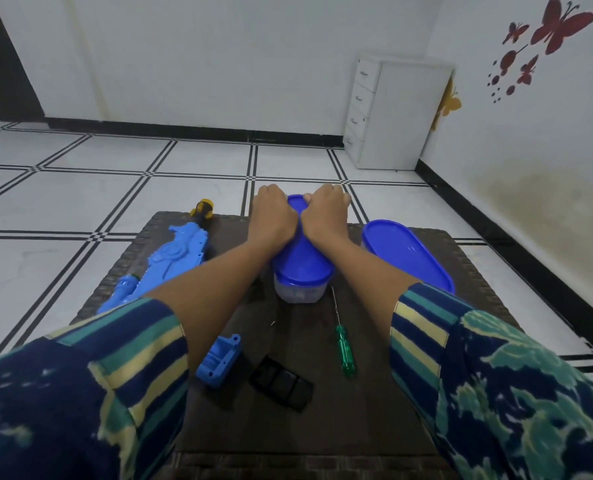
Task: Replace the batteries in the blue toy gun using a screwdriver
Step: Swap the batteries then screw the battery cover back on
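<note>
Because the fingers [277,192] of both hands are curled down over the far rim of the oval blue-lidded container [302,261], their tips are hidden. They read as gripping that end of the lid, with the left hand [270,213] and the right hand [326,213] touching side by side. A hold at the end away from the body suits prying the lid up, probably to reach batteries kept inside. The clear body below is too blurred to show its contents.

The container stands at 12 o'clock on the dark woven counter [340,420]. At 2 o'clock lies a second blue-lidded container [405,254], lid on and untouched, perhaps meant for spent cells. The blue toy gun [180,254] lies along the left edge at 10 o'clock with its yellow-and-black muzzle pointing away, parked clear of the working space.

The loose parts lie within reach, nearer the body:
- a blue battery cover [220,362] at 8 o'clock, hollow side up
- a black ribbed piece [281,382] at 6 o'clock, just beside the cover
- the green-handled screwdriver [345,351] at 4 o'clock, tip away, idle because no screw needs turning now
- a small pin-like thing [272,323] near the centre, possibly a screw

Count: two hands, two containers, one gun, one cover, one black piece, one screwdriver, one possible screw. No batteries show.
</note>
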Tool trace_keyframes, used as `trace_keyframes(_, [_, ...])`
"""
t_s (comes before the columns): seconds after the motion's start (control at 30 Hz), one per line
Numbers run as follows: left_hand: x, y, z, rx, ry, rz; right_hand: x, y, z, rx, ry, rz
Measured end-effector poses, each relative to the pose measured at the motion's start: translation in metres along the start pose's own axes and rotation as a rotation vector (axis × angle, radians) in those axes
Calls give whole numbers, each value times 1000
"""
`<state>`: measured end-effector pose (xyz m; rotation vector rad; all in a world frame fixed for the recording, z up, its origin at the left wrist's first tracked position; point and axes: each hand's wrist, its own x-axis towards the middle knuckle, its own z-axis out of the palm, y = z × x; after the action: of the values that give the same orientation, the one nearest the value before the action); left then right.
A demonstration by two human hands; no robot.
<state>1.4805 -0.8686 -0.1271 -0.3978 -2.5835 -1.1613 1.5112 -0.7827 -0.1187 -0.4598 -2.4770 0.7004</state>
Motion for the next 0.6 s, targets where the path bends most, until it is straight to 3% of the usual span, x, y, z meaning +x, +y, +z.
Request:
trace_keyframes(0.2, [-3, 4, -11, -125, 100, -28, -6, -10, -9, 21, 56, -68])
trace_keyframes(0.6, [2, 25, -40, -235, -210, -298, -5, -12, -22, 114, 38, 30])
